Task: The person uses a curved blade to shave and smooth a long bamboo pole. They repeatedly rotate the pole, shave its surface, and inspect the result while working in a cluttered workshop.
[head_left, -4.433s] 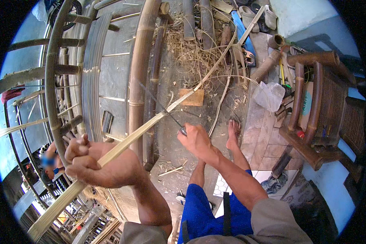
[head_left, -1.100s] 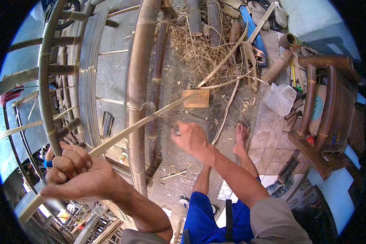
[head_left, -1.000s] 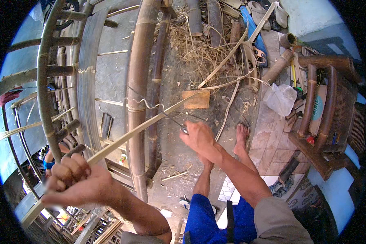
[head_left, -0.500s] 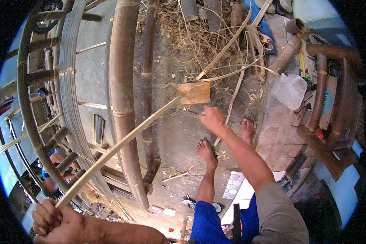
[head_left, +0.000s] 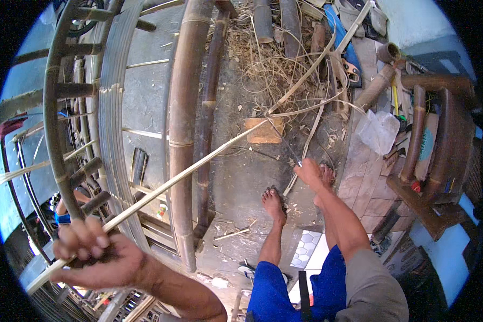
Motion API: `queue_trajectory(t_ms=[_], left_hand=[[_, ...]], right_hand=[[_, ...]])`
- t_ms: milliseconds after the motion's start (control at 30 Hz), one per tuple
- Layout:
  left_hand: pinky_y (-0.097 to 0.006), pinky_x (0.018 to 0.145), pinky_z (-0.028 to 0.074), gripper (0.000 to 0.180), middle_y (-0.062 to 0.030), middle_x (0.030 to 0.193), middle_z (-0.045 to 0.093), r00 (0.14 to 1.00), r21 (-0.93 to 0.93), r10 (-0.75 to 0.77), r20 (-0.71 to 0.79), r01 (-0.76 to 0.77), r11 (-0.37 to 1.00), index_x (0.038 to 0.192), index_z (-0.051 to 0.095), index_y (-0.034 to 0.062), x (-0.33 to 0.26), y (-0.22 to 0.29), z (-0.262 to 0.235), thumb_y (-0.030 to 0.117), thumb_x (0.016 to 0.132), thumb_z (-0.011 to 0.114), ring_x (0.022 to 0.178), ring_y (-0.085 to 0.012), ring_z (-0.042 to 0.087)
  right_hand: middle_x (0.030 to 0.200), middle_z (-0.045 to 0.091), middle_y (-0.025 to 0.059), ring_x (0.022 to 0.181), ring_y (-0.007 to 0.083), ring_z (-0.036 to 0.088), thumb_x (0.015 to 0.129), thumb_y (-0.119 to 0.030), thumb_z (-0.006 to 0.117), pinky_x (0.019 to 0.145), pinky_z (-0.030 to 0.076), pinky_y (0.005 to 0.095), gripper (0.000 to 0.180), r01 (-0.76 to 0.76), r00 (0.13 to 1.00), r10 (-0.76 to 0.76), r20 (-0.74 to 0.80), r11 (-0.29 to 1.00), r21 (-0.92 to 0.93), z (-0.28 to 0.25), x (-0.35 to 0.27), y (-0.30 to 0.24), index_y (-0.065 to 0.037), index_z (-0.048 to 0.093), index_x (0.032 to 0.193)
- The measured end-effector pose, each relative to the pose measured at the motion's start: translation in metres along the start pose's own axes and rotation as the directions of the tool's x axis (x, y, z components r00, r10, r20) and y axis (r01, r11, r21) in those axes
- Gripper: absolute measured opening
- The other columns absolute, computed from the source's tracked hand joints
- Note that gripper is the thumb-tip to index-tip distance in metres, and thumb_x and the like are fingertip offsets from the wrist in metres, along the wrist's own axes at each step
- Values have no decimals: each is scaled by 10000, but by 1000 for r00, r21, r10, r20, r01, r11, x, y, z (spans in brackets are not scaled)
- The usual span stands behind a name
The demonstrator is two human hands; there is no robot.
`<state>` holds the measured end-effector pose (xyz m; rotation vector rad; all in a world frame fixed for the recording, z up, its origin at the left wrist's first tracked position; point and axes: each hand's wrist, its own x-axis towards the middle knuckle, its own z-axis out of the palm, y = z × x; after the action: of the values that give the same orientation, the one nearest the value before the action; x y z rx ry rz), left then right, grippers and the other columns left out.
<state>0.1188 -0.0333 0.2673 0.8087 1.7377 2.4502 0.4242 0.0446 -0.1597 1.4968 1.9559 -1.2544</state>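
Note:
My left hand (head_left: 104, 256) curls loosely around a long pale bamboo strip (head_left: 190, 169) at the lower left, and the strip's end sticks out past it. The strip runs up to a small wooden block (head_left: 264, 134) on the floor. There it meets another strip length (head_left: 306, 78), with thin peeled slivers (head_left: 311, 110) trailing off to the right. My right hand (head_left: 310, 174) is closed on a knife (head_left: 287, 142), its handle mostly hidden. The slim dark blade slants up to where the strip crosses the block.
Thick bamboo poles (head_left: 185, 123) and a bamboo frame (head_left: 51, 107) stand to the left. Shavings (head_left: 268, 75) are heaped at the far side, near a blue handsaw (head_left: 349, 53). A clear plastic bag (head_left: 378, 131) and a brown bamboo chair-like frame (head_left: 418, 134) are on the right. My bare feet (head_left: 272, 204) are close by.
My left hand has shifted right, its grip looser, with more strip showing beyond it. My right hand has moved right and nearer to me. The whole view has shifted slightly.

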Motion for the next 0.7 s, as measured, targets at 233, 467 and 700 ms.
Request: queue_trajectory(t_ms=[233, 467, 700], left_hand=[[-220, 403, 149, 576, 46, 543, 227, 993, -67, -32, 113, 40, 997, 717, 347, 166, -9, -5, 40, 665, 1004, 327, 431, -54, 158], [-223, 394, 120, 576, 54, 532, 220, 999, 7, -7, 45, 7, 1000, 704, 327, 176, -4, -9, 48, 670, 999, 337, 422, -52, 143], [-209, 395, 146, 574, 56, 543, 202, 996, 109, 90, 20, -92, 990, 690, 277, 178, -3, -12, 43, 650, 1000, 378, 429, -52, 142]], right_hand=[[730, 668, 224, 683, 379, 688, 810, -273, 715, 603, 549, 451, 247, 630, 776, -599, -197, 743, 225, -101, -148, -168, -47, 670, 898], [700, 653, 189, 625, 365, 667, 811, -266, 726, 572, 532, 448, 238, 625, 779, -594, -199, 757, 189, -125, -150, -228, -56, 617, 836], [726, 661, 186, 666, 383, 671, 784, -267, 730, 587, 531, 460, 267, 680, 732, -650, -204, 716, 157, -103, -142, -204, -35, 610, 839]])
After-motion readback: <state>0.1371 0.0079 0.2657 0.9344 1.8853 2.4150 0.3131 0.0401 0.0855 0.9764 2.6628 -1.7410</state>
